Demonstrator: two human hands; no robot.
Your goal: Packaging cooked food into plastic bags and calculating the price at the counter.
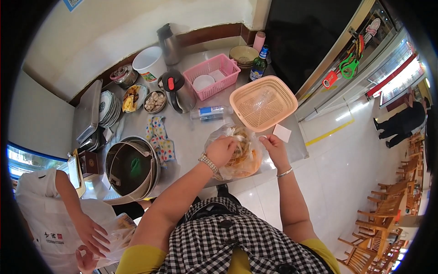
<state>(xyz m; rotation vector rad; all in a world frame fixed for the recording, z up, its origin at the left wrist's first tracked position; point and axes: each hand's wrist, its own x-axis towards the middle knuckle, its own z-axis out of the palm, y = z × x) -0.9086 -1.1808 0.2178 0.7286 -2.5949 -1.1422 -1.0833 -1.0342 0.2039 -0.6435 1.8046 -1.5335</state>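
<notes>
A clear plastic bag (pixel 251 161) with yellowish-brown food inside sits at the metal table's front edge. My left hand (pixel 221 150), with a metal-band watch at the wrist, is closed on the bag's gathered top. To the right of the bag is my right hand (pixel 276 149), wearing a silver bangle, thumb and forefinger pinched together. Something small and whitish shows at those fingertips; whether it is part of the bag I cannot tell. Just behind stands a peach plastic basket (pixel 292 99) holding a clear plastic item (pixel 262 99). A white card (pixel 282 133) lies beside the basket.
A plastic bottle (pixel 212 112), steel jug (pixel 181 94), pink basket (pixel 219 66) and green glass bottle (pixel 259 65) stand or lie farther back. Left are a dotted cloth (pixel 160 140) and large metal pot (pixel 131 167). A co-worker's hand (pixel 90 229) is at lower left, near another bag.
</notes>
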